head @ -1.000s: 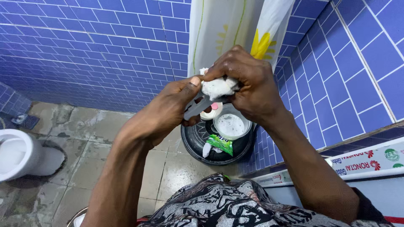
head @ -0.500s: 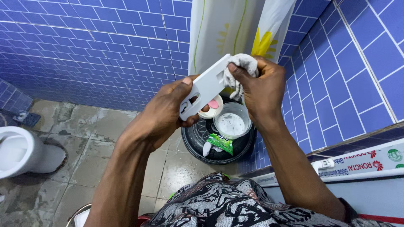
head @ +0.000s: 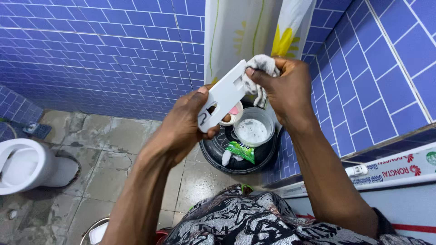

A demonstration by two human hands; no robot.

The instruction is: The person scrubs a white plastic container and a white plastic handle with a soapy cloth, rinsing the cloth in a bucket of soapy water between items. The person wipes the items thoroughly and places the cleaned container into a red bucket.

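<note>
My left hand (head: pixel 184 122) grips the lower end of a flat white plastic plate (head: pixel 222 97) with cut-out slots, held tilted in front of me. Pressed against the plate's upper end is a crumpled grey-white cloth (head: pixel 260 72), pinched in my right hand (head: pixel 284 88). Both hands hover above a black bin (head: pixel 213 156) that stands on the floor in the corner.
The black bin holds a clear round container (head: pixel 252 129), a green packet (head: pixel 240 151) and a small white lid with a pink spot (head: pixel 232 112). A white toilet (head: pixel 22 165) stands at left. Blue tiled walls (head: pixel 104 54) and a shower curtain (head: pixel 240 31) are behind.
The plate was edge-on with the cloth bunched over its middle; it has turned to show its flat face, and my right hand with the cloth moved up to its top end.
</note>
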